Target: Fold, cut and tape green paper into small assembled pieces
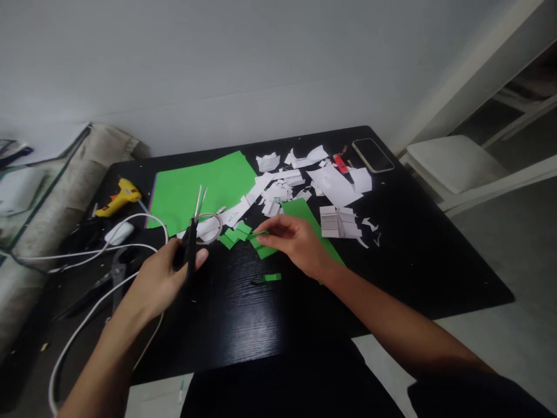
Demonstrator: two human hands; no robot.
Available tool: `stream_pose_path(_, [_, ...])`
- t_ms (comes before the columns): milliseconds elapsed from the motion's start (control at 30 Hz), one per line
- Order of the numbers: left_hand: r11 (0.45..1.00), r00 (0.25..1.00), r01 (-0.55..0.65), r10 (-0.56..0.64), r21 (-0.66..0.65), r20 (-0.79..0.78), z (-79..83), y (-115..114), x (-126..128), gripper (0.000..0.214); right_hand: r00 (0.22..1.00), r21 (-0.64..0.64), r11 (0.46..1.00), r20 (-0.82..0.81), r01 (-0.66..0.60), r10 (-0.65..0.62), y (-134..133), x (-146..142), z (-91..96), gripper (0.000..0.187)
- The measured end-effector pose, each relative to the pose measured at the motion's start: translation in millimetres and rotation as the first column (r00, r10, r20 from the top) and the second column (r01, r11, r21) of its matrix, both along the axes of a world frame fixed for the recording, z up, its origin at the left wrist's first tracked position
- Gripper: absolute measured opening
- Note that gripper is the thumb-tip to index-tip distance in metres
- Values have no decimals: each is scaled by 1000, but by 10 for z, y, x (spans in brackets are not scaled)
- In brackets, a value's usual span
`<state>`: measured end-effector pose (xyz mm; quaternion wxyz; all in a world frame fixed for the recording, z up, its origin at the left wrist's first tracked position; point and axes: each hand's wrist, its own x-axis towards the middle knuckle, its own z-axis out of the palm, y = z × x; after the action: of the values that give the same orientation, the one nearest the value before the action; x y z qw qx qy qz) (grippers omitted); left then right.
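Note:
My left hand (161, 276) is closed around the black handles of a pair of scissors (191, 241), whose metal blades point up and stand slightly apart. Between thumb and fingertips, my right hand (296, 241) pinches a small piece of green paper (261, 249) over the table. Just left of it lie some cut green pieces (235, 235). A green paper strip (304, 210) runs partly beneath my right hand and wrist. Nearer to me rests a tiny green scrap (272, 277). A roll of tape (209, 227) sits behind the scissors.
A large green sheet (195, 180) and white paper scraps (278, 188) cover the back of the black table (418, 273). A yellow glue gun (118, 198), white cable (87, 319) and black pliers-like tool (118, 273) lie left. A phone (373, 155) rests at the back right.

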<state>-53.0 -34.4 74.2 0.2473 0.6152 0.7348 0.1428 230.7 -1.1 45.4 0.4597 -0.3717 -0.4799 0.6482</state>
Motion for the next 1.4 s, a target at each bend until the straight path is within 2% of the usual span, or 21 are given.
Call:
stream_pose_path(167, [999, 940, -28, 40, -42, 340, 27, -68, 221, 53, 999, -30, 999, -25, 21, -22, -14, -9, -20, 27])
stream_pose_path(233, [1000, 895, 3, 11, -31, 445, 12, -89, 352, 45, 999, 29, 999, 7, 31, -31, -34, -19, -38, 26])
stream_pose_path(300, [998, 828, 55, -30, -29, 560, -3, -105, 506, 36, 992, 178, 981, 76, 83, -98, -66, -31, -62, 23])
stream_pose_path(367, [998, 734, 29, 16, -55, 679, -19, -110, 663, 30, 963, 425, 897, 167, 122, -210, -107, -40, -89, 17])
stream_pose_path(400, [998, 687, 4, 48, -69, 725, -29, -108, 735, 29, 946, 545, 832, 203, 106, -254, -128, -44, -104, 16])
stream_pose_path(467, [998, 629, -42, 68, -54, 774, -56, -94, 846, 27, 921, 701, 712, 249, 41, -299, -164, -51, -135, 19])
stream_pose_path(567, [996, 613, -92, 73, -21, 787, -104, -61, 921, 25, 890, 789, 610, 327, -73, -317, -194, -61, -179, 22])
stream_pose_path(733, [995, 634, -97, 71, -12, 770, -120, -32, 872, 26, 878, 822, 541, 381, -178, -289, -192, -47, -174, 22])
stream_pose_path(800, [999, 660, -54, 38, -4, 750, -96, -26, 822, 27, 905, 800, 564, 374, -206, -201, -177, -19, -140, 22])
stream_pose_path(833, [1000, 676, -20, 17, -4, 737, -80, -22, 795, 27, 919, 767, 602, 372, -224, -132, -167, -3, -122, 23])
stream_pose_path(967, [991, 713, 131, -72, -31, 697, -8, 3, 713, 26, 938, 475, 838, 328, -267, 112, -115, 28, -76, 27])
stream_pose_path(1033, [982, 711, 183, -102, -44, 696, 24, 16, 708, 25, 939, 341, 899, 296, -275, 175, -93, 18, -69, 26])
stream_pose_path(1133, [976, 708, 214, -127, -40, 694, 49, 29, 740, 25, 925, 183, 932, 281, -315, 257, -72, -4, -65, 18])
stream_pose_path(1267, [981, 740, 195, -159, 18, 654, 39, 27, 788, 26, 894, -18, 928, 262, -372, 363, -57, -15, -69, 17])
stream_pose_path(1333, [985, 767, 165, -155, 42, 623, 31, 5, 779, 28, 900, -61, 931, 241, -359, 363, -50, -19, -71, 16])
stream_pose_path(1400, [991, 803, 118, -131, 60, 581, 27, -38, 735, 32, 925, -64, 955, 237, -291, 298, -40, -23, -65, 16])
